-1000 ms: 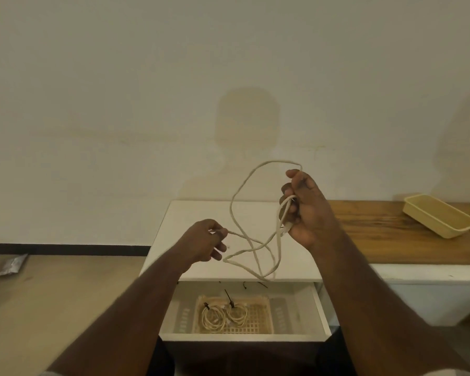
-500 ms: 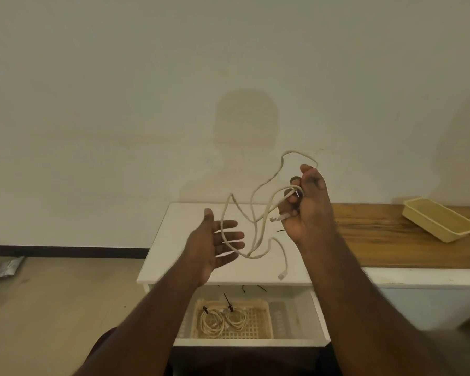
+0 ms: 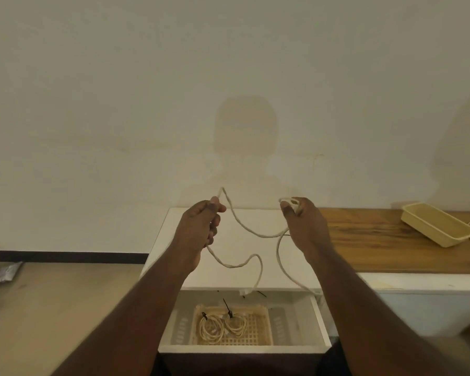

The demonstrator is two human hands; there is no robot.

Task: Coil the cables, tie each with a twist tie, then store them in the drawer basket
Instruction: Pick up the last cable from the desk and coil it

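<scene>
Both bare forearms reach forward and up from the bottom of the view, hands raised level and apart. The left hand (image 3: pixel 201 226) is curled, knuckles toward the camera, thumb on top, gripping a thin cream cable (image 3: pixel 244 230). The right hand (image 3: pixel 304 222) pinches a small bunch of that cable at its thumb.

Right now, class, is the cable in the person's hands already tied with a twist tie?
No: the cable hangs loose and uncoiled between both hands.
</scene>
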